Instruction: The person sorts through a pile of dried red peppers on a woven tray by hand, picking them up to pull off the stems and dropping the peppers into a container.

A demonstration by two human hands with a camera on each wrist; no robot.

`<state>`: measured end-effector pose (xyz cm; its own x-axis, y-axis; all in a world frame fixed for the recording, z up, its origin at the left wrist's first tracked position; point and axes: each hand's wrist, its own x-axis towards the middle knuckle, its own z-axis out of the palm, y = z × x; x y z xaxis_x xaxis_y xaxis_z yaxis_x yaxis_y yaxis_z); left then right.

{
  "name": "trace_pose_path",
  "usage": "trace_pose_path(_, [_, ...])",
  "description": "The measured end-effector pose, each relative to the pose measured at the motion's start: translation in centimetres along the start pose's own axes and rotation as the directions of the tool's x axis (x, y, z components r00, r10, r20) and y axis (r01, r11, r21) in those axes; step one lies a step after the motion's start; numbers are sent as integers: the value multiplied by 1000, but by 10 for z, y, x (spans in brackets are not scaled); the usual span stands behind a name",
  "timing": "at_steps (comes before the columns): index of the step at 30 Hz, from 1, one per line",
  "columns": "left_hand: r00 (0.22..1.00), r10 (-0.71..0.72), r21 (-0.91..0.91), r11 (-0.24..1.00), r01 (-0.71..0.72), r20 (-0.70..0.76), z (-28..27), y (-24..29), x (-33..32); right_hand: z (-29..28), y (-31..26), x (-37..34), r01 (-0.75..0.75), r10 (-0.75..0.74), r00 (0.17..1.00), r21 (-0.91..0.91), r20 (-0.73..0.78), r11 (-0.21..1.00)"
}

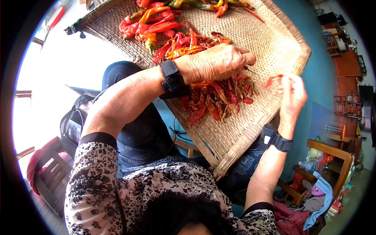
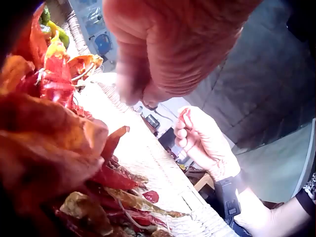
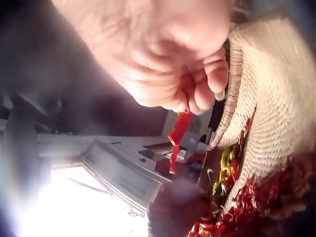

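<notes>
My right hand (image 1: 291,94) is raised over the right edge of the woven tray, pinching a red dried chili pepper (image 3: 180,129) that hangs from its curled fingers in the right wrist view. My left hand (image 1: 219,62) is over the chili heaps, fingers bent and fingertips together. A thin dark stem (image 1: 250,70) shows at those fingertips. Below the left hand lies a heap of shrivelled dark red chilies (image 1: 217,100). The woven tray (image 1: 274,39) slopes across my lap and carries them.
Brighter red and orange peppers (image 1: 150,25) lie farther up the tray, with green and yellow ones (image 1: 203,4) at its far edge. A blue wall (image 1: 317,86) stands to the right. A wooden chair (image 1: 49,172) is at the left, and a cloth-draped wooden chair (image 1: 329,152) at the right.
</notes>
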<state>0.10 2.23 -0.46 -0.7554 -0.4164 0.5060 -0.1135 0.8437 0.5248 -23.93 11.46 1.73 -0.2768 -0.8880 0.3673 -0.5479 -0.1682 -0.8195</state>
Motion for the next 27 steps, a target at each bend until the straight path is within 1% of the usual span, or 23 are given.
trace_pose_path(2, [999,-36,59,998,37,-18,0,-2,-1,-17,4,5,79,-76,965,3,-251,997])
trace_pose_path(3, [999,-39,59,997,40,-20,-1,-2,0,-29,7,10,55,-78,922,-71,-380,996])
trace_pose_path(4, [999,-32,73,997,34,-32,0,-3,0,-41,9,14,54,-128,878,-170,-462,984])
trace_pose_path(5, [999,-24,85,996,28,-44,0,-3,1,-53,10,13,6,-170,836,-302,-522,953])
trace_pose_path(6, [999,-25,84,996,29,-45,1,-3,1,-63,17,14,28,-260,832,-431,-491,902])
trace_pose_path(7, [998,8,60,998,-4,-61,2,-3,1,-71,24,16,49,-345,825,-552,-447,833])
trace_pose_path(8, [996,41,38,999,-39,-77,3,-2,1,-74,32,16,44,-431,822,-712,-373,700])
trace_pose_path(9, [996,41,37,999,-38,-77,3,0,2,-74,37,17,38,-500,818,-842,-283,538])
trace_pose_path(10, [992,49,-18,998,-52,-119,2,3,3,-56,24,15,23,-347,859,-647,-377,762])
trace_pose_path(11, [985,55,-72,995,-68,-161,2,6,5,-41,8,12,49,-310,896,-624,-317,780])
trace_pose_path(12, [986,54,-72,995,-66,-159,1,7,7,-28,-1,10,97,-236,945,-496,-226,863])
trace_pose_path(13, [968,91,-84,990,-114,-235,0,9,9,-13,-3,6,97,-141,983,-315,-120,944])
trace_pose_path(14, [943,126,-91,983,-161,-308,-1,10,9,2,-5,2,75,-69,997,-138,46,988])
trace_pose_path(15, [945,123,-92,983,-158,-304,-3,12,8,18,-23,-4,7,9,976,-75,216,997])
trace_pose_path(16, [948,83,-155,978,-136,-306,-6,15,7,30,-26,-8,-45,32,932,29,360,999])
trace_pose_path(17, [950,43,-218,969,-114,-308,-8,16,6,43,-33,-11,-76,18,900,115,435,991])
trace_pose_path(19, [949,44,-193,975,-109,-312,-10,14,5,57,-32,-12,-125,15,836,165,548,978])
trace_pose_path(20, [948,66,-156,981,-119,-310,-10,12,5,61,-35,-11,-125,11,833,169,553,978])
trace_pose_path(21, [948,88,-119,984,-130,-305,-11,10,4,63,-40,-10,-138,52,844,122,534,983])
trace_pose_path(22, [954,27,-184,979,-86,-299,-10,10,4,65,-43,-9,-152,93,854,73,512,986])
trace_pose_path(23, [954,27,-183,980,-84,-299,-10,9,3,66,-41,-9,-151,92,854,75,513,986])
trace_pose_path(25, [966,-1,-230,971,-61,-259,-10,9,2,64,-36,-8,-176,78,872,161,483,971])
trace_pose_path(27, [964,8,-208,976,-65,-266,-11,12,-2,62,-35,-8,-183,64,868,198,493,963])
